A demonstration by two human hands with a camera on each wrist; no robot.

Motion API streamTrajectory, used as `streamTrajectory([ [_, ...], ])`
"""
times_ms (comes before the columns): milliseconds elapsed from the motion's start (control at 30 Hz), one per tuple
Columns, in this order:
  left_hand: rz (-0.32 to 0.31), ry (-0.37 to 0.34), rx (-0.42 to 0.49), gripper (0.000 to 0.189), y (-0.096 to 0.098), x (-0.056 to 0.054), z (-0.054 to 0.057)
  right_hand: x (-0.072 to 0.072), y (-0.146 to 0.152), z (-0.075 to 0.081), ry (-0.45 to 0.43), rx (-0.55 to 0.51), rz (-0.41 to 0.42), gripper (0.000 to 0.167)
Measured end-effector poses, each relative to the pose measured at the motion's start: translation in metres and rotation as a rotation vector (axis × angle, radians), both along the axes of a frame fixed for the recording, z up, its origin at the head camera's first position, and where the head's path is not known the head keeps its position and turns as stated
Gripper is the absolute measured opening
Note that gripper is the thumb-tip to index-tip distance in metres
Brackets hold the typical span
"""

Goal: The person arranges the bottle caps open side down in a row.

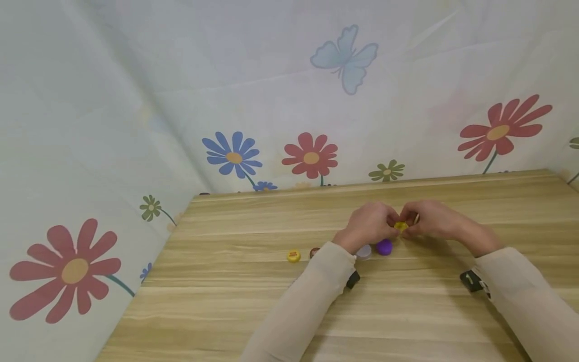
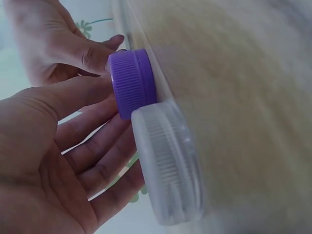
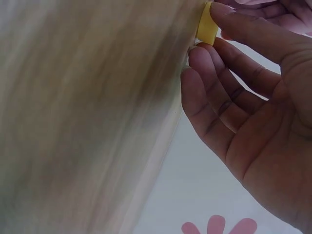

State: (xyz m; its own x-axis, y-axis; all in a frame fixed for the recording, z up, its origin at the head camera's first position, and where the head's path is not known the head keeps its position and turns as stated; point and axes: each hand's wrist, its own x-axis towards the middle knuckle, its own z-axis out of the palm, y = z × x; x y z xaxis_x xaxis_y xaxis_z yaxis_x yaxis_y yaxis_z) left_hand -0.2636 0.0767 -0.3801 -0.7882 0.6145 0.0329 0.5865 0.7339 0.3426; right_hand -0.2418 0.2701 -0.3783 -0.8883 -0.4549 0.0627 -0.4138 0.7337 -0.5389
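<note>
A small yellow bottle cap (image 1: 400, 227) is between the fingertips of both hands at the tabletop. My left hand (image 1: 372, 222) holds it from the left side; in the left wrist view those fingertips are hidden behind a purple bottle cap (image 2: 131, 83). From the other side my right hand (image 1: 429, 219) pinches the yellow bottle cap (image 3: 207, 25) between thumb and fingers, the remaining fingers bent beside the table. Just nearer than the hands lies the purple bottle cap (image 1: 384, 247), and left of it is a clear, whitish cap (image 1: 364, 252).
Farther left along the same row are a brown cap (image 1: 314, 252), partly behind the left sleeve, and another yellow cap (image 1: 294, 256) with red print. The wooden table (image 1: 226, 301) ends at a curtain (image 1: 271, 75) printed with flowers, behind and to the left.
</note>
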Motion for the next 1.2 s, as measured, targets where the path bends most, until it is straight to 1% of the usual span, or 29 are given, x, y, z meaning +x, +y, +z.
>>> streamTrajectory([
  [133, -0.025, -0.003, 0.010, 0.028, -0.003, -0.001, 0.000, 0.001, 0.001, 0.002, -0.029, -0.009, -0.007, 0.024],
  [267, -0.034, -0.011, 0.053, 0.027, -0.008, -0.004, 0.001, 0.003, 0.002, 0.007, -0.082, -0.044, -0.022, 0.019],
  [367, -0.031, 0.003, 0.075, 0.023, -0.011, -0.006, 0.002, 0.005, 0.003, 0.013, -0.111, -0.073, -0.032, 0.016],
  [500, -0.013, 0.033, 0.094, 0.018, -0.012, -0.007, 0.002, 0.008, 0.002, 0.019, -0.121, -0.098, -0.035, 0.013],
  [567, 0.000, 0.042, 0.116, 0.016, -0.013, -0.007, 0.002, 0.009, 0.002, 0.020, -0.116, -0.109, -0.032, 0.012],
  [733, 0.012, 0.028, 0.183, 0.013, -0.017, -0.005, 0.002, 0.008, 0.001, 0.021, -0.104, -0.134, -0.028, 0.012],
  [867, 0.013, 0.016, 0.201, 0.015, -0.019, -0.003, 0.005, 0.008, 0.000, 0.023, -0.093, -0.156, -0.019, 0.010],
  [1067, -0.009, 0.009, 0.240, 0.017, -0.022, 0.000, 0.008, 0.011, -0.003, 0.028, -0.067, -0.173, -0.015, 0.008],
  [1200, -0.019, 0.026, 0.249, 0.024, -0.025, 0.001, 0.009, 0.012, -0.003, 0.028, -0.057, -0.178, -0.016, 0.009],
])
